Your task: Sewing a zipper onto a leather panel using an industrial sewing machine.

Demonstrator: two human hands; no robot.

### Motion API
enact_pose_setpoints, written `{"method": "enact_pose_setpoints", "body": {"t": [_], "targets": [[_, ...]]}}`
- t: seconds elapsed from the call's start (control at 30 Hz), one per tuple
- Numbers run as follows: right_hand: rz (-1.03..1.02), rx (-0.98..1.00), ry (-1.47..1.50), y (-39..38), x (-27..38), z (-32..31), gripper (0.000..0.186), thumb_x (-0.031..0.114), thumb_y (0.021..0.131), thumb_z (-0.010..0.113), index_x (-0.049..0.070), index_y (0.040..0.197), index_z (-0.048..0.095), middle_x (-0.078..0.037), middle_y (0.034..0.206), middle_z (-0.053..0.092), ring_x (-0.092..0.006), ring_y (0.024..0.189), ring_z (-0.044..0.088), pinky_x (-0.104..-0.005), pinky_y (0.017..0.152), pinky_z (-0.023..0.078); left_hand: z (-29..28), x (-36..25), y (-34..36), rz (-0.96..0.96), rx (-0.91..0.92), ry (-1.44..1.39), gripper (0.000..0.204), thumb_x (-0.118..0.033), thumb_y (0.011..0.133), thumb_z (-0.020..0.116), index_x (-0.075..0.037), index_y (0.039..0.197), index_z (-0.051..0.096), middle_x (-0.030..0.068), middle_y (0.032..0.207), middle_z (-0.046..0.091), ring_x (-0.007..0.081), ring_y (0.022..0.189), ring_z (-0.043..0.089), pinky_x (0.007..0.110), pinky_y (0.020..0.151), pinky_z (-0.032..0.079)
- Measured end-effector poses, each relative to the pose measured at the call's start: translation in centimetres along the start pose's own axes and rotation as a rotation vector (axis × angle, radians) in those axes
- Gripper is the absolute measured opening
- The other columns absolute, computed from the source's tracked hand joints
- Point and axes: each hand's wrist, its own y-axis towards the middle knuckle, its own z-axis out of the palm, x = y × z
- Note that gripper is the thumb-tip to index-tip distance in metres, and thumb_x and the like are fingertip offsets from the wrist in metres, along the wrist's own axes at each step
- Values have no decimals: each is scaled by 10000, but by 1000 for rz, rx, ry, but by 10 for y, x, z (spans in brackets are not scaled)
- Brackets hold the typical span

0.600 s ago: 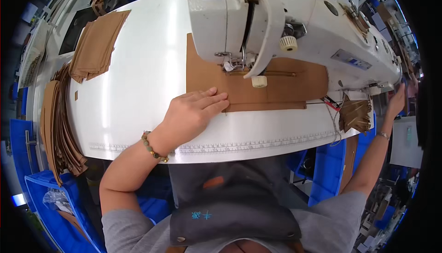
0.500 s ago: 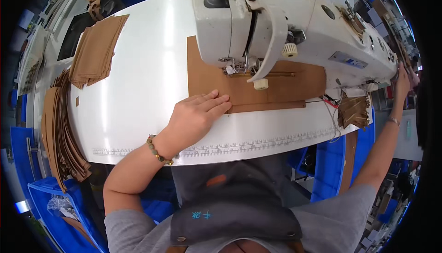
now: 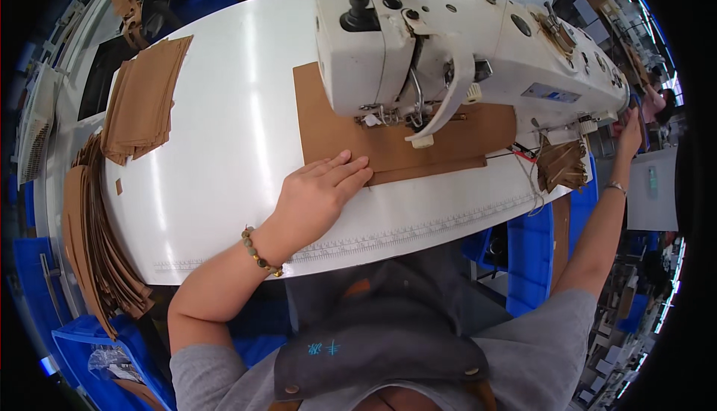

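A flat brown panel [image 3: 328,123], perhaps leather or fabric, lies under the head of a white sewing machine [image 3: 448,30]. A folded or layered strip runs along its near edge. My left hand [image 3: 321,190] lies flat on the panel's near left part, its fingers stretched toward the needle area. The needle and presser foot [image 3: 385,118] are partly hidden by the machine head and its curved white guard. At the machine's far right end, my right hand [image 3: 629,136] is at the handwheel [image 3: 622,101], its fingers curled against it and partly hidden.
Stacked brown pieces [image 3: 146,101] lie on the white table [image 3: 216,134] at left, with more draped over its left edge [image 3: 93,239]. A bundle of small brown strips [image 3: 562,166] sits at right. Blue bins [image 3: 530,261] stand below. A ruler scale [image 3: 418,233] lines the front.
The whole view has shifted slightly, with the machine and table appearing further left. My left hand stays on the panel in about the same spot, and my right hand remains at the handwheel.
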Motion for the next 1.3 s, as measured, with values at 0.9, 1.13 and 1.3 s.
{"method": "enact_pose_setpoints", "body": {"t": [0.9,1.13,1.3], "targets": [[-505,-39,-84,-146,142,-5,286,229,1092,582,14,1177,750,-26,1092,742,-91,774,562,-234,731,483,35,-59,91,-97,165,513,431,-25,840,620,-2,1269,646,101,1096,734,220,920,749,328,629,593],[-1261,1172,468,-371,212,93,276,167,880,760,53,1126,711,-123,1194,703,-296,1099,688,-430,913,572,13,-71,89,-169,136,341,420,-43,812,651,-19,1231,668,75,918,730,216,702,724,309,585,580],[-852,1056,172,-385,239,150,316,272,962,710,40,1177,717,-130,1206,707,-307,1109,685,-445,951,554,13,-68,80,-110,38,321,478,-39,803,644,-8,1279,672,92,927,744,209,645,705,311,601,582]]}}
